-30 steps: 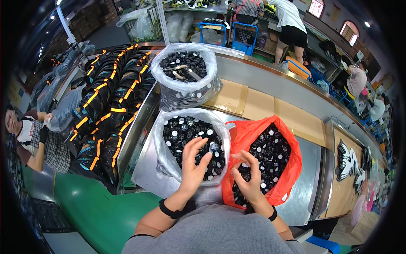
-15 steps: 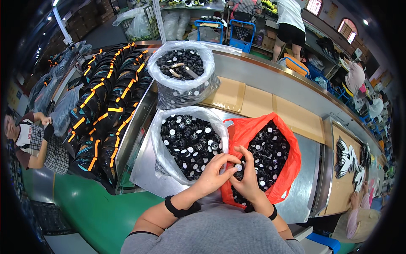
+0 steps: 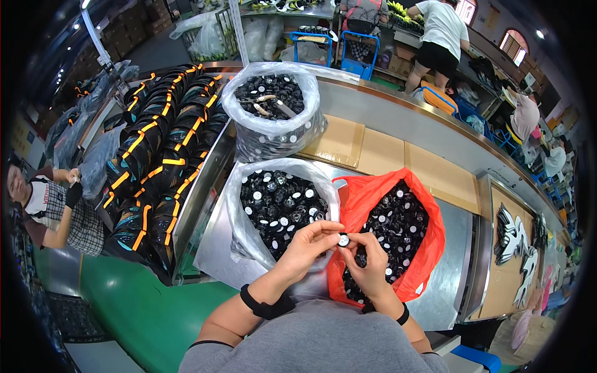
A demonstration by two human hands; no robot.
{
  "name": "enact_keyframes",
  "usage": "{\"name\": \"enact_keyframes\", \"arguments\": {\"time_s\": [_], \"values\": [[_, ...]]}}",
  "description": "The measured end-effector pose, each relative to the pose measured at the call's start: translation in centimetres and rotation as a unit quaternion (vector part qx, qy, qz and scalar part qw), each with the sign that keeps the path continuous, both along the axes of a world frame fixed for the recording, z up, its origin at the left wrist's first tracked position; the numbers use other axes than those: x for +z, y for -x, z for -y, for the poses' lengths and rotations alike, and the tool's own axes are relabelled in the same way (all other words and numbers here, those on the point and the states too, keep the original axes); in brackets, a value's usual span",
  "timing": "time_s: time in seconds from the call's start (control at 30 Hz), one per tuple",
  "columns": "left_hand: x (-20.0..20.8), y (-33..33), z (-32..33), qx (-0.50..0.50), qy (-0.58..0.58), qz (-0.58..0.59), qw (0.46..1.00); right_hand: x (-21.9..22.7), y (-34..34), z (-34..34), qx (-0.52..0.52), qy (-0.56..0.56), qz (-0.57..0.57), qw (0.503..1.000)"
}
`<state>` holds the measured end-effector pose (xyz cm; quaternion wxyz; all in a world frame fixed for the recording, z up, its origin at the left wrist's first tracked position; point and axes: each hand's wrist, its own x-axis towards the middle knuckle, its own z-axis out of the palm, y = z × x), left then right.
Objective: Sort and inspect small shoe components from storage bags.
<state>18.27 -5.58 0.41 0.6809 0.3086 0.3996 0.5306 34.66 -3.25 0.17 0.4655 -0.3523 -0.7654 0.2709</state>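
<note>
A small round black piece with a white disc face [image 3: 343, 240] is pinched between the fingertips of both hands. My left hand [image 3: 306, 247] grips it from the left, thumb and fingers closed, and my right hand [image 3: 369, 267] holds its other side. Both hands hover where two bags meet. Beneath the right hand is a red plastic bag [image 3: 430, 248] full of similar black pieces with white discs. Beside it on the left, a clear plastic bag [image 3: 233, 205] holds many more. The wrists wear black bands.
Behind stands another clear bag [image 3: 277, 127] of black pieces, with a few tools on top. Flat cardboard [image 3: 385, 152] lies along the metal table [image 3: 451, 242]. At left are rows of black shoe uppers [image 3: 140, 149] with orange strips. A co-worker [image 3: 59, 208] stands beyond them.
My hands have shifted slightly left, and the piece has turned so its white disc shows between both sets of fingertips. The co-worker at left has raised a hand slightly.
</note>
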Motion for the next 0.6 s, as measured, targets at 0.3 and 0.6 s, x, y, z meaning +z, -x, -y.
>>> {"name": "enact_keyframes", "arguments": {"time_s": [0.3,0.6], "values": [[-1.4,-1.1,0.6,-0.034,0.004,0.152,0.988,0.2,-0.2,0.4,-0.012,0.011,-0.014,1.000],[-2.5,-0.8,0.3,-0.102,0.014,0.212,0.972,0.4,0.0,0.7,-0.015,-0.001,-0.027,1.000]]}}
